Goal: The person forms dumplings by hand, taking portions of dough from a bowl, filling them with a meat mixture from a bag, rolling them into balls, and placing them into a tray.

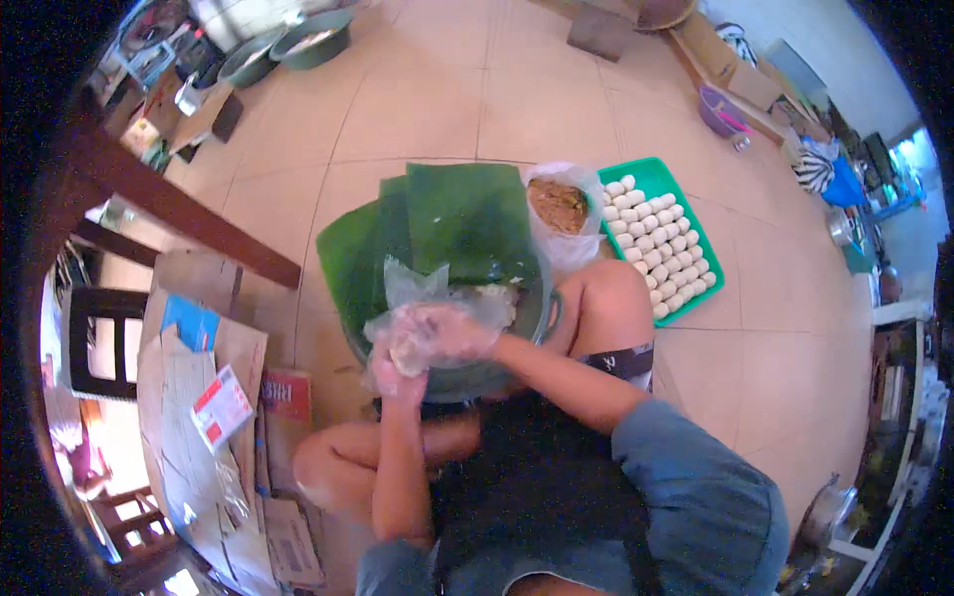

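My left hand [395, 375] and my right hand [452, 332], both in loose clear plastic gloves, are closed together around a pale lump of dough [406, 357]. Crumpled clear plastic [414, 283] sticks up beyond my fingers. They are above a round basin [459, 380] between my legs. More pale, sticky dough [495, 301] lies in the basin, partly hidden by my right hand. Large green leaf sheets [467, 214], apparently banana leaf, lie across its far side. Motion blur softens the fingers.
A plastic bag of brown crumbly filling [558, 206] stands beyond my right knee. Beside it, a green tray [693, 206] carries rows of white dough rolls. Flattened cardboard [179, 417] and a wooden post [199, 204] are at left. Basins [313, 40] sit far left.
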`<move>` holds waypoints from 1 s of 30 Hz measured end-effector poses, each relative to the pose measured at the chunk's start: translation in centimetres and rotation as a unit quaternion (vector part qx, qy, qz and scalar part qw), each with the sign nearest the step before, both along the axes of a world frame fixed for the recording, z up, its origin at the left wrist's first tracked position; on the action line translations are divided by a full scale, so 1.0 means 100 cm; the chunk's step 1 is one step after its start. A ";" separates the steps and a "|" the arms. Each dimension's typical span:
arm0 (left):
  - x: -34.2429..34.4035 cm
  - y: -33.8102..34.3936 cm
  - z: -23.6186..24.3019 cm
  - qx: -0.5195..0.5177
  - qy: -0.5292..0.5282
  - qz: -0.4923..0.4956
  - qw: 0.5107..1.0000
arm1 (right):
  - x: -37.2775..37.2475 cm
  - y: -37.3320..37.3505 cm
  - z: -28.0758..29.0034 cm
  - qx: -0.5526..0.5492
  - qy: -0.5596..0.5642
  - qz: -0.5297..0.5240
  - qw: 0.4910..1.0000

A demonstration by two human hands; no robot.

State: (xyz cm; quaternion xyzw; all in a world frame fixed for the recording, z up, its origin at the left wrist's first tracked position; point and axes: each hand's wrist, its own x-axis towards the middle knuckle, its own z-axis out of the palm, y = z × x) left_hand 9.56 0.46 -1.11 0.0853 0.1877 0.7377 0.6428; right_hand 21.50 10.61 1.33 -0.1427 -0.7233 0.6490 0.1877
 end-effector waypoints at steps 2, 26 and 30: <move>0.005 0.008 0.006 0.105 -0.146 -0.087 0.980 | 0.044 0.038 0.062 0.033 0.014 -0.043 0.998; -0.001 0.053 0.016 0.008 -0.217 0.149 0.965 | 0.184 0.302 -0.075 0.303 -0.329 -0.338 0.828; 0.000 0.055 0.008 0.005 -0.141 0.152 0.978 | 0.172 0.312 -0.104 0.305 -0.499 -0.222 0.780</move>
